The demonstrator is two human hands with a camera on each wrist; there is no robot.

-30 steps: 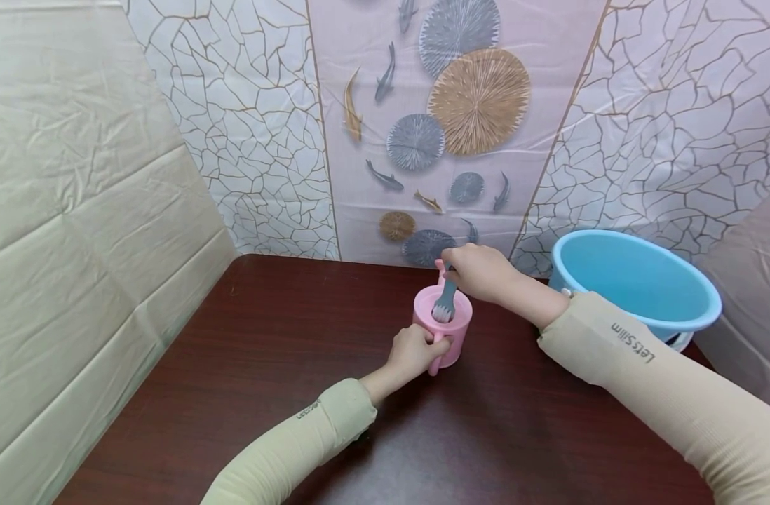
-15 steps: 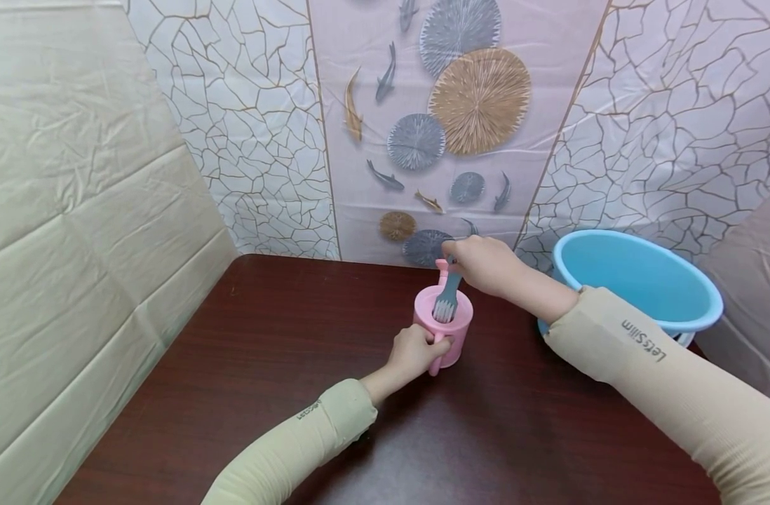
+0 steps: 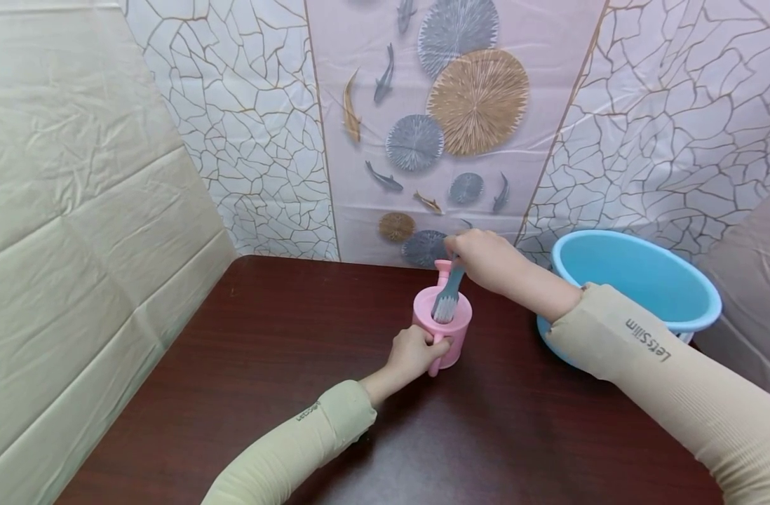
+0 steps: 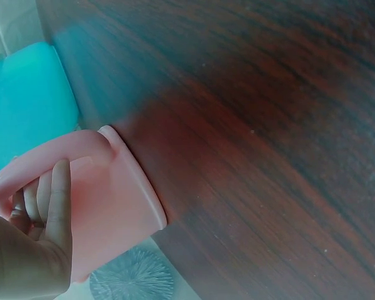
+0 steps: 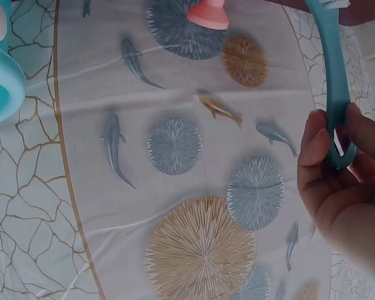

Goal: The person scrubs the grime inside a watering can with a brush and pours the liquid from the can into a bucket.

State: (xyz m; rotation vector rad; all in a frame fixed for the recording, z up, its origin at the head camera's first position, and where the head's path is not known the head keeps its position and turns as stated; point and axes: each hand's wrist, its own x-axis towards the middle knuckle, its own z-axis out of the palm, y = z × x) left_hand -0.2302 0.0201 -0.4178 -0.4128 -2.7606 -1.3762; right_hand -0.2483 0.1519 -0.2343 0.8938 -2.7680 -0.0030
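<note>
the pink watering can (image 3: 458, 340) stands upright on the dark wood-grain tabletop (image 3: 284, 351), near the centre of the frame and a little below it. the left hand (image 3: 415, 352) grips its handle (image 3: 435, 365), with the fingers curled round it on the side toward the bottom of the frame; the left wrist view shows the same hold. the can's flared spout (image 3: 443, 271) points toward the top of the frame.

the right hand (image 3: 489, 262) is just above and right of the can, its fingers pinching the looped end of a blue-grey brush (image 3: 451, 284). the brush slants down, with its white bristles at the round opening in the can's top; i cannot tell how far they reach inside.

a light blue basin (image 3: 637, 280) sits at the right of the frame, partly behind the right sleeve (image 3: 650, 358). the patterned wall covering (image 3: 265, 133) behind shows fish and round lily-pad shapes. both sleeves are pale beige.
</note>
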